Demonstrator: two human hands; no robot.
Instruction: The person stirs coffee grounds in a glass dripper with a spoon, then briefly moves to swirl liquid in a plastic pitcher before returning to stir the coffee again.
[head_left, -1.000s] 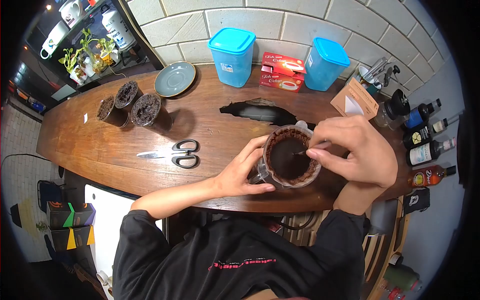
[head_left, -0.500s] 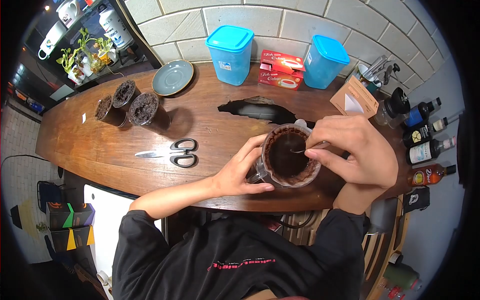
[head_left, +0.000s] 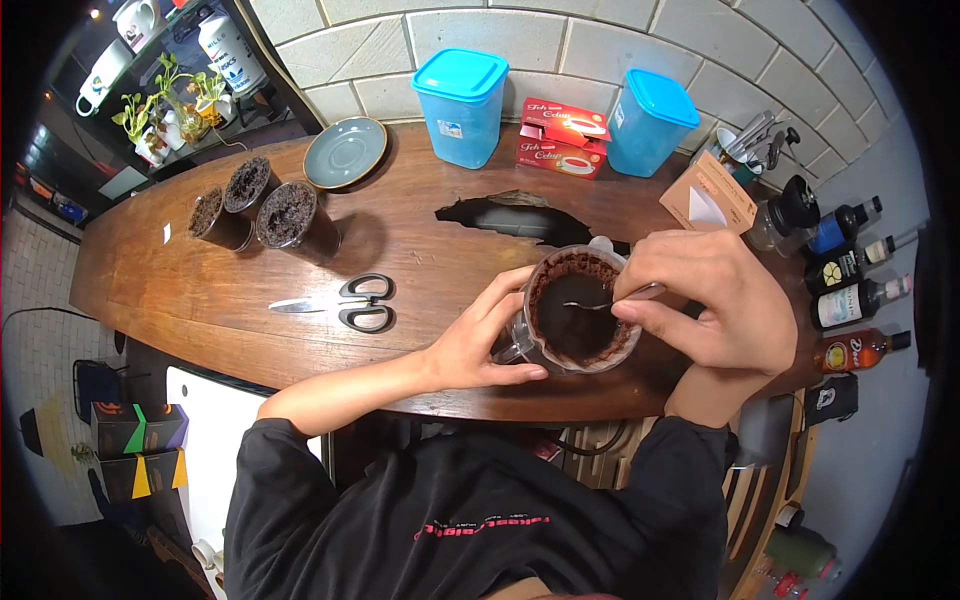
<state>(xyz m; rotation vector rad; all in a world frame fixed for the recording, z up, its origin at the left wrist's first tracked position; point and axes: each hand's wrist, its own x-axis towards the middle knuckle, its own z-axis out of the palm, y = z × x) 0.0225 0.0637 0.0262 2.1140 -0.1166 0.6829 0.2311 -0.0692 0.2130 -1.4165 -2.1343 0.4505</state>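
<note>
the dripper (head_left: 580, 312), a clear cone lined with a filter and dark wet coffee grounds, sits near the front edge of the wooden tabletop (head_left: 400, 350), close to the person's body. the left hand (head_left: 480, 340) curls around its left side, fingers and thumb pressed against the wall, steadying it. the right hand (head_left: 705, 300) pinches the handle of a thin metal spoon (head_left: 610, 300) between thumb and fingertips, and the tip reaches into the dark pool in the middle of the grounds.

the main risk, as i judge it, is the spoon tip tearing the wet filter if it scrapes the side, which would let grounds through. a hard stir could also slop the brew over the rim onto the left hand's fingers. since the dripper stands so near the tabletop edge, a push from either hand could tip it toward the person's lap. what it rests on is hidden, so its footing cannot be told.

further left lie black-handled scissors (head_left: 345, 303), well apart. beyond them stand 3 dark cups of grounds (head_left: 255, 210) and a grey saucer (head_left: 345, 152). at the wall are 2 blue tubs (head_left: 460, 105) and red tea boxes (head_left: 562, 138).
</note>
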